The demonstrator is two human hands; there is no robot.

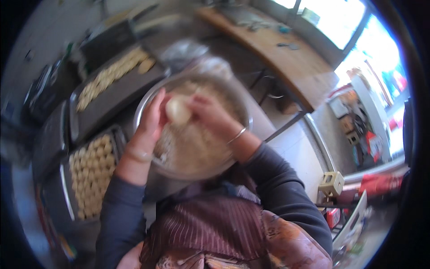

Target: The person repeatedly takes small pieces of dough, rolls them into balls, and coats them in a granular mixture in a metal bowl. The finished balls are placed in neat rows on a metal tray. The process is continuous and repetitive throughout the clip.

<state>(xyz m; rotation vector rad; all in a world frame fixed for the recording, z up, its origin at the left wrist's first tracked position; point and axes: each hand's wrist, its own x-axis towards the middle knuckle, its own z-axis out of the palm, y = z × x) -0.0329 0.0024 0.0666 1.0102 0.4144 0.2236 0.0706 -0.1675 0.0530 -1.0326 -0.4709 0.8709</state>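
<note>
Between my two hands is a pale, rounded piece of what looks like dough (179, 110), held above a large metal bowl (249, 125). My left hand (157, 112) cups its left side, the palm turned inward. The fingers of my right hand (206, 109) touch its right side. Inside the bowl lies a tan, crumbly or powdery mass (198, 148), blurred, its kind not certain. The undersides of my fingers are partly hidden.
At the left, a dark tray (111, 104) bears a band of pale pieces (111, 75). Nearer, another tray (67, 191) holds rows of round pieces (92, 175). Clear plastic bags (211, 65) lie behind the bowl. A wooden table (278, 60) stands at the upper right.
</note>
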